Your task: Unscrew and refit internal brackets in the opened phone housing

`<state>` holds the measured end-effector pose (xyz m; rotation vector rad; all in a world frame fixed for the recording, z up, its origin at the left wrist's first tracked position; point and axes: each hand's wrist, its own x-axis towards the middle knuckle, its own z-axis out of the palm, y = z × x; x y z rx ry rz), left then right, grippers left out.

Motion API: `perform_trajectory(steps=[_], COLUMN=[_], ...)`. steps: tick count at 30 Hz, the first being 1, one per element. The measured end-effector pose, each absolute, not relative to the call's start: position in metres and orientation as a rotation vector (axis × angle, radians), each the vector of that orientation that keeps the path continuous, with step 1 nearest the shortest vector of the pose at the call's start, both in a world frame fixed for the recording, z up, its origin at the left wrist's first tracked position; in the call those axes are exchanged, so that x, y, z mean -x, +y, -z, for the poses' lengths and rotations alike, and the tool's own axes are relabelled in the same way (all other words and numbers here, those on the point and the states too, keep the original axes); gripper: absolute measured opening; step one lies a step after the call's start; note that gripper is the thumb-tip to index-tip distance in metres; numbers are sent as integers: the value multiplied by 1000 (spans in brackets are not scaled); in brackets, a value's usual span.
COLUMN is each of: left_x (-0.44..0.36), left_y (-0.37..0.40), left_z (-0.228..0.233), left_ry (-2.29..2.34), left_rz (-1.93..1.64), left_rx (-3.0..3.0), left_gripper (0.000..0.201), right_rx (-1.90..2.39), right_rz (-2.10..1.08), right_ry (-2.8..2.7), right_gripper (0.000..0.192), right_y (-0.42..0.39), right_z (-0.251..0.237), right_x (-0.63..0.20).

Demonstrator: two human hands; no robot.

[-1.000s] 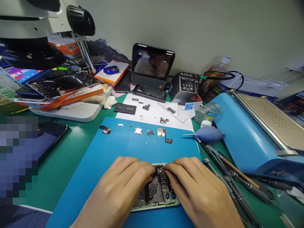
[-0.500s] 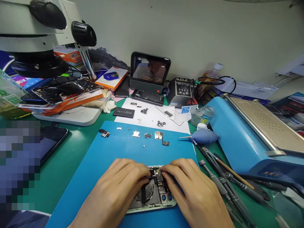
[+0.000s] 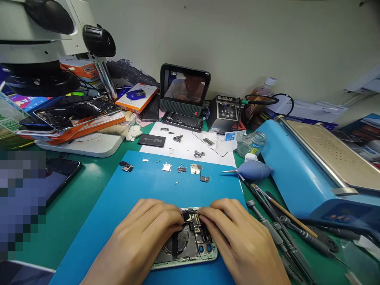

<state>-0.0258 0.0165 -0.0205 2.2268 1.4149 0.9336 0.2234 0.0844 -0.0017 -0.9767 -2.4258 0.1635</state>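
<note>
- Left hand (image 3: 142, 241), right hand (image 3: 237, 241): your fingertips pinch the board inside the opened phone (image 3: 187, 245), lower centre.
- Likely seating or lifting the board; next move needs gentle, even force.

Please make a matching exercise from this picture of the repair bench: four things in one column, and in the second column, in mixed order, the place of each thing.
Things:
1. opened phone
2. air blower
3. small screen
4. microscope

Places:
A. at the back of the bench, against the wall
B. top left, above a stack of phones and boxes
C. on the blue mat, under the fingertips of the left hand and the right hand
D. just off the right edge of the blue mat, beside a glass jar

Pairs: 1-C, 2-D, 3-A, 4-B
</note>
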Motion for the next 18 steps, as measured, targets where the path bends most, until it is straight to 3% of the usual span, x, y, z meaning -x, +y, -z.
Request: perform_trajectory(steps=[18], left_x=[21], left_y=[16], left_z=[14], left_ry=[1450], left_rz=[-855], left_rx=[-2214], left_gripper=[21], right_rx=[980], right_rz=[-158], right_ry=[-2424], right_gripper=[19], right_y=[82], right_z=[0], right_x=[-223])
